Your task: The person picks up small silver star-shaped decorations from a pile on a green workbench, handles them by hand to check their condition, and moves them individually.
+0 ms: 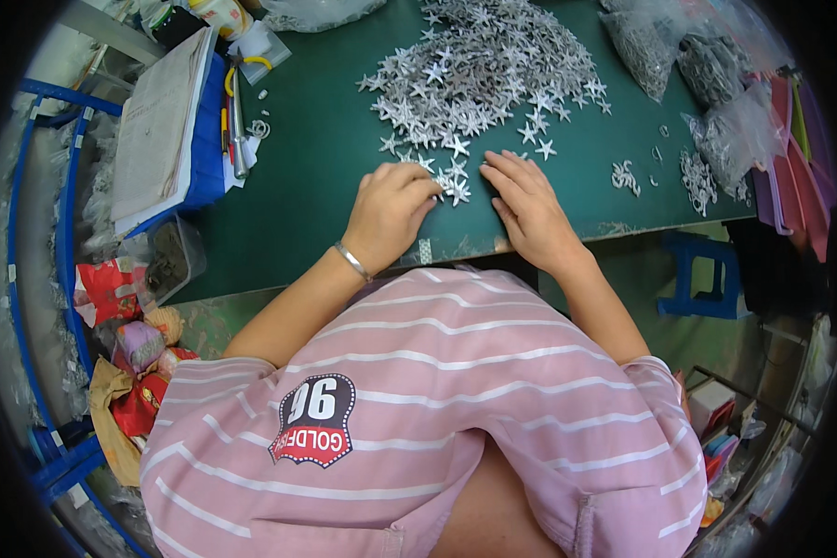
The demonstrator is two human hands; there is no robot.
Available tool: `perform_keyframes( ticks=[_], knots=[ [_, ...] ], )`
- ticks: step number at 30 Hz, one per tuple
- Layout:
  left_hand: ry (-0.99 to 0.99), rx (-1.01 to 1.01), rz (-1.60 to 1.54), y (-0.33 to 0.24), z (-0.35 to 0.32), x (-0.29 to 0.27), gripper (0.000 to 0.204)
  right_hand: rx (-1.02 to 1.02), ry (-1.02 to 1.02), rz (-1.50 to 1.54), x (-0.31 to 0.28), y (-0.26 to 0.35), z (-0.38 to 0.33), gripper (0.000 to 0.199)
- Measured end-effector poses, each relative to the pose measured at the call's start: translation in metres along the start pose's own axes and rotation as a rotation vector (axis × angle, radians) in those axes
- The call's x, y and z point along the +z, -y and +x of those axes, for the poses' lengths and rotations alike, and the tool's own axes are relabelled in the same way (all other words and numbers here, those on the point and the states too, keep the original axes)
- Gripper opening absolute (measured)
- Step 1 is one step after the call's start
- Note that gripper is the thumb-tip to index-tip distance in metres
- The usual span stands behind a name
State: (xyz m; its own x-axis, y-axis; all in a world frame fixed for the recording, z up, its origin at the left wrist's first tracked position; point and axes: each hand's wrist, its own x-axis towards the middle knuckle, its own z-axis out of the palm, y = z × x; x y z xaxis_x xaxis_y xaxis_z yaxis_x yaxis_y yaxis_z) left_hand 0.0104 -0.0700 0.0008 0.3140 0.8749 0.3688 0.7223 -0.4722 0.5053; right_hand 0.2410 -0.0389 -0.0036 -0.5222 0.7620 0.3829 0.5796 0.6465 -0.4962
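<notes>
Silver starfish-shaped pieces lay heaped toward the far edge of the green bench, stragglers trailing toward its near edge. The left hand curled beside those stragglers; whether its fingertips gripped one, I couldn't tell. The right hand was by the near edge, thumb and fingers apart. Pale curved pieces lay farther right.

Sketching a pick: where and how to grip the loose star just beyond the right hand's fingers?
Probably pinch the loose star across its middle, in the notches between its points, coming down from above and the near right. It appears to lie flat, points splayed, apart from its neighbours, with the pile on its far left.
</notes>
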Motion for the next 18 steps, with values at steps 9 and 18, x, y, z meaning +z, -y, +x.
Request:
perform_keyframes(
  ticks=[9, 18],
  knots=[
    [-0.078, 0.011, 0.028, -0.011, 0.008, 0.010, 0.018, 0.113, -0.197, 0.009, 0.002, 0.007, -0.005, 0.021],
    [-0.211, 0.019, 0.033, 0.013, 0.026, 0.014, 0.010, 0.213, -0.225, 0.156, 0.017, -0.004, 0.011, 0.018]
  ],
)
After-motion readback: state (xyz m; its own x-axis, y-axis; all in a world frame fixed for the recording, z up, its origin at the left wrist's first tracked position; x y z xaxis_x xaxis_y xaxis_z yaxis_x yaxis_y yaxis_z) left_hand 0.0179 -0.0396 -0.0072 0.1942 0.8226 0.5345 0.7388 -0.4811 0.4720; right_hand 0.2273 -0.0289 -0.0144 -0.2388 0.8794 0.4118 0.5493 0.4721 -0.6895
